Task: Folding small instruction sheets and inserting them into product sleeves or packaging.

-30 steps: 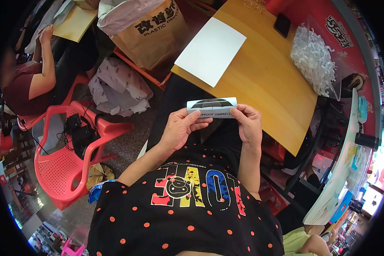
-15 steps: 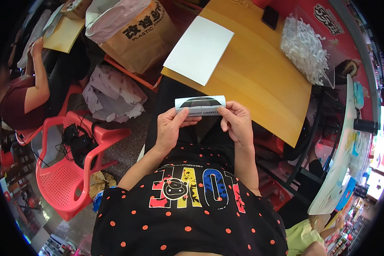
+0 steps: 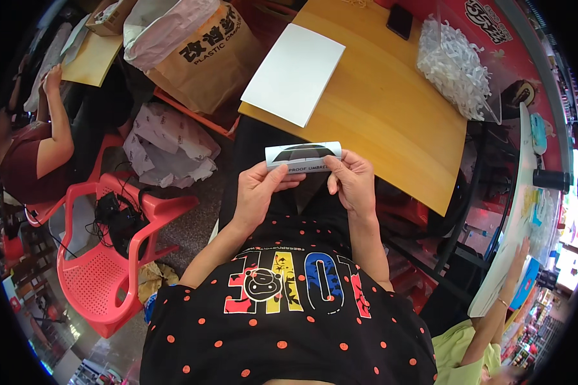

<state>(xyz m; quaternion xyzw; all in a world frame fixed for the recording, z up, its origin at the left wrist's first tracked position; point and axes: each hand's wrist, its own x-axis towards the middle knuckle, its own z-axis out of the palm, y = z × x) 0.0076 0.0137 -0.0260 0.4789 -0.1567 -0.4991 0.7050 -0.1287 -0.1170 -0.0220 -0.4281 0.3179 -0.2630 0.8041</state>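
Note:
Between my two hands is a curled, pale blue-white paper sleeve (image 3: 295, 168) printed with a dark umbrella picture. I hold it level above my lap, just off the near edge of the yellow table (image 3: 392, 122). My left hand (image 3: 258, 192) pinches its left end, thumb in front and fingers behind and below. The right hand (image 3: 356, 183) grips the right end, its thumb lying on the printed face. On the table beyond lies a white paper sheet or flat stack (image 3: 294, 74), apart from both hands.
A clear bin of white paper strips (image 3: 455, 74) and a dark phone (image 3: 400, 21) are on the table. To the left are a large brown bag (image 3: 196, 61) and a red plastic chair (image 3: 99, 282) with cables. One person (image 3: 35, 154) sits left, another (image 3: 462, 350) lower right.
My right thumb has shifted slightly up and left on the sleeve. At lower right, the other person's arm now stretches along the white table. The view has shifted a little.

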